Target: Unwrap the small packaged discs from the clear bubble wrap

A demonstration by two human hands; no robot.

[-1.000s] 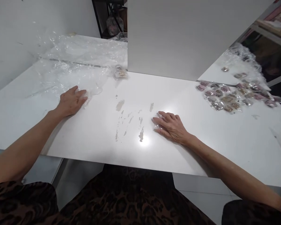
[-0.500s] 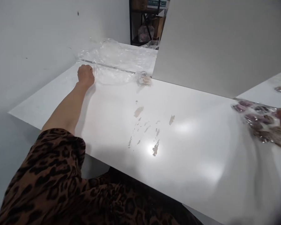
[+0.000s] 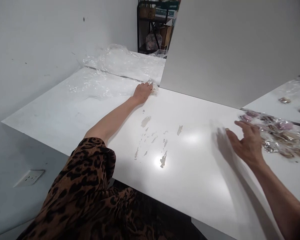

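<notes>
My left hand (image 3: 142,93) reaches across the white table with its fingers curled over a small packet in clear plastic (image 3: 154,88). The packet lies by the foot of the grey upright panel, partly covered by the fingers; what is inside cannot be made out. Crumpled clear plastic bags (image 3: 95,83) spread to the left of this hand. My right hand (image 3: 249,143) is held over the right part of the table, fingers spread, holding nothing. Just beyond it lies a heap of clear-wrapped pieces (image 3: 285,136) in pink, brown and beige.
The white table (image 3: 190,180) has several worn grey patches in its middle. A large grey panel (image 3: 222,50) rises behind it. More plastic film (image 3: 130,61) lies past the seam. Farther back is a dark shelf (image 3: 138,30) with boxes. A wall socket (image 3: 30,177) sits low at left.
My left hand has moved right, from the plastic bags to the small packet. My right hand has come into view, open, beside the wrapped heap. The view has shifted slightly.
</notes>
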